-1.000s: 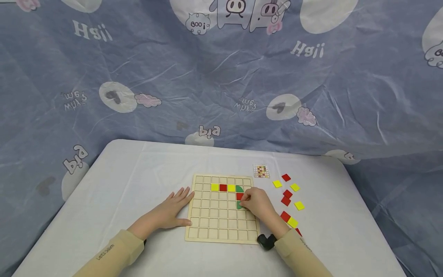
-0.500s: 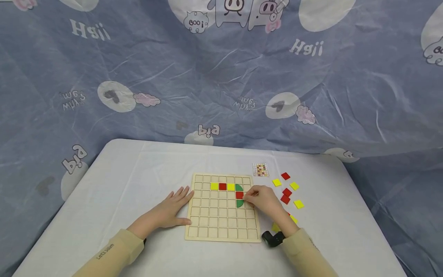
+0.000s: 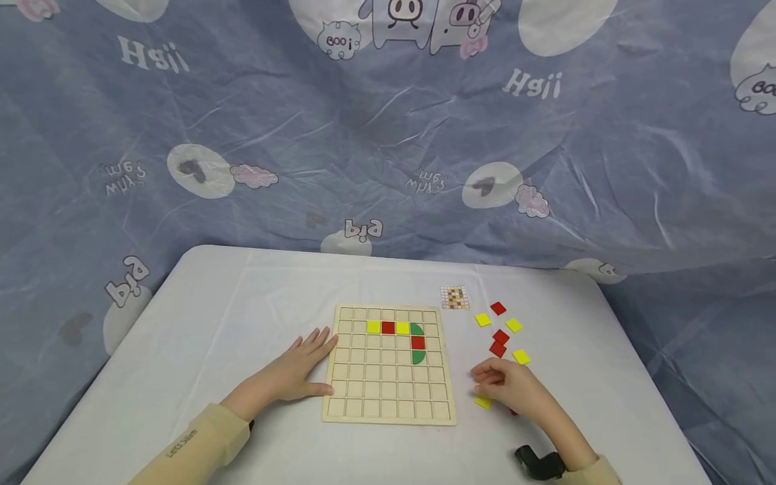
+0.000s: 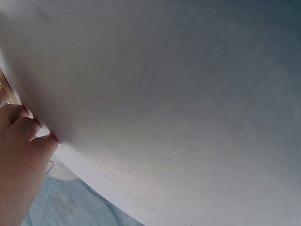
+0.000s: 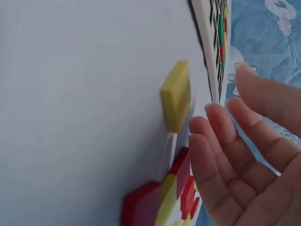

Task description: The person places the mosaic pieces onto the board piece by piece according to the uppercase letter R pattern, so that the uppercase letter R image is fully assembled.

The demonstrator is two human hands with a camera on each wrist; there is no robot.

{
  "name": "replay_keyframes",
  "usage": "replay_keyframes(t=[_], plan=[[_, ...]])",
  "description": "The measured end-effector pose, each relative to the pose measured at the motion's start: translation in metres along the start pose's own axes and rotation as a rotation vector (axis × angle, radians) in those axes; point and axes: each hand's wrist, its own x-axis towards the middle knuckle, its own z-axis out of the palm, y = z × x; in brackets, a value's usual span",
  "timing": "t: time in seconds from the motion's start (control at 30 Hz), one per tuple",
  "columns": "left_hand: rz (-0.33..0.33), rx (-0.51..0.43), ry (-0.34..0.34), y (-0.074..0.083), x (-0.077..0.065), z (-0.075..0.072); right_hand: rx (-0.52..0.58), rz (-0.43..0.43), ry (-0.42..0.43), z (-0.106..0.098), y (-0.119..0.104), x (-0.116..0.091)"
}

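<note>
A wooden grid board (image 3: 376,391) lies on the table. One of its rows holds a yellow tile (image 3: 374,327), a red tile (image 3: 388,327), another yellow tile and a green quarter-round piece (image 3: 416,329). Below that piece sit a red tile (image 3: 418,343) and a second green piece (image 3: 418,357). My left hand (image 3: 294,370) rests with spread fingers at the board's left edge. To the right of the board, my right hand (image 3: 512,387) hovers over loose tiles, its fingers loosely bent and holding nothing. Nearest to it is a loose yellow tile (image 5: 176,101), apart from the fingertips.
Several loose red and yellow tiles lie right of the board, such as a red tile (image 3: 498,308) and a yellow tile (image 3: 521,356). A small printed grid card (image 3: 455,297) lies beyond the board's far right corner. A patterned blue cloth (image 3: 388,135) hangs behind the white table (image 3: 273,289).
My right hand has left the green piece on the board and moved right and nearer me, over the loose tiles. The left hand stays in place at the board's edge.
</note>
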Motion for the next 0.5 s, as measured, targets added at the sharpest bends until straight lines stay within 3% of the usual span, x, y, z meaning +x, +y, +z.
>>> replay_keyframes(t=[0.23, 0.5], plan=[[-0.009, -0.01, 0.0, 0.0, -0.001, -0.002, -0.117, 0.056, 0.078, 0.008, 0.006, -0.016], [-0.004, -0.019, 0.001, 0.004, -0.002, -0.005, -0.178, 0.076, 0.086, 0.016, 0.004, -0.02]])
